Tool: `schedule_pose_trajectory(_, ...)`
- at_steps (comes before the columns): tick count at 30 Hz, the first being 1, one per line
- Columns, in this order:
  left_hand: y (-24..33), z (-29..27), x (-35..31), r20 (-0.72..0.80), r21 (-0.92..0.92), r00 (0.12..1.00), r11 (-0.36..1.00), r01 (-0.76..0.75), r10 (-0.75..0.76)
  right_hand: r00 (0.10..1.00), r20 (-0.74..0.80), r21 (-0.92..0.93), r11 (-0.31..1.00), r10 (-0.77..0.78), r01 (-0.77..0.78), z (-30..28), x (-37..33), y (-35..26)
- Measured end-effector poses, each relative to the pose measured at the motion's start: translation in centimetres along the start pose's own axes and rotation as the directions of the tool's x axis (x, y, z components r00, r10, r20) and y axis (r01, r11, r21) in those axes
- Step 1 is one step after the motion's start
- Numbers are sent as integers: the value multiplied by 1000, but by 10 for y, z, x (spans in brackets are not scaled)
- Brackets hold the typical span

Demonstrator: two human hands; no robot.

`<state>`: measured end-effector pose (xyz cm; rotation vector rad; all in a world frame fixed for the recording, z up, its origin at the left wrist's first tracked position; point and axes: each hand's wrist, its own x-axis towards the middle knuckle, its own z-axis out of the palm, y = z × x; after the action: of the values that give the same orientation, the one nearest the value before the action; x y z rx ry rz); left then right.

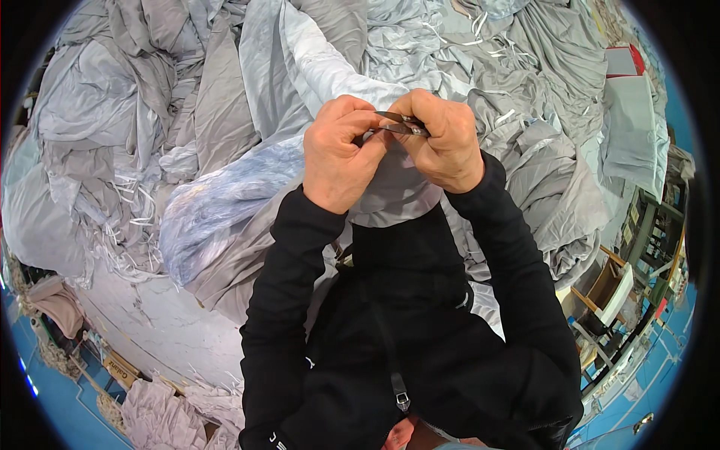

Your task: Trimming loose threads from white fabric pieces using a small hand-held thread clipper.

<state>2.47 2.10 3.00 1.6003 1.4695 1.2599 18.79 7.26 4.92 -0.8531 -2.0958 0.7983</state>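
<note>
My two hands meet over the heaped cloth, in front of my chest. In my right hand [448, 142] is a small pair of dark thread snips [395, 127], its blades parted and pointing left. The blade tips reach the fingers of my left hand [335, 159], which is closed in a pinch. A grey and pale blue fabric piece [397, 193] hangs just below both hands and drapes toward my lap. It seems to run up into the left fingers, though the pinched spot itself is hidden.
Large heaps of grey and blue-white bedding fabric [217, 97] with white ties cover the pale table [142, 322]. A folded light grey textile [634, 139] lies at the far right beside a red-edged item [624, 61]. Shelving [649, 232] and pinkish cloth [161, 416] stand around the table.
</note>
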Motion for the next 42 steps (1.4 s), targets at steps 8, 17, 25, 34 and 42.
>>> schedule_pose_trajectory(8, -8, -6, -8, -115, -179, 977, 971, 156, -178, 951, 8, 75, 948, 310, -310, -7, -15, 7)
schedule_pose_trajectory(17, -12, -6, -13, -210, 37, 978, 999, 5, 3, 990, 53, -172, 978, 133, -122, -5, -24, -10)
schedule_pose_trajectory(25, -8, -4, -14, -205, -74, 977, 996, 43, -57, 996, 56, -256, 966, 64, -48, -2, -15, -12)
schedule_pose_trajectory(34, -6, -4, -13, -192, -67, 981, 998, 17, -30, 996, 84, -304, 953, 9, 17, -3, -11, -10)
schedule_pose_trajectory(42, -9, -14, -21, -197, -116, 978, 992, 46, -69, 995, 69, -240, 970, 65, -47, -2, -16, -9)
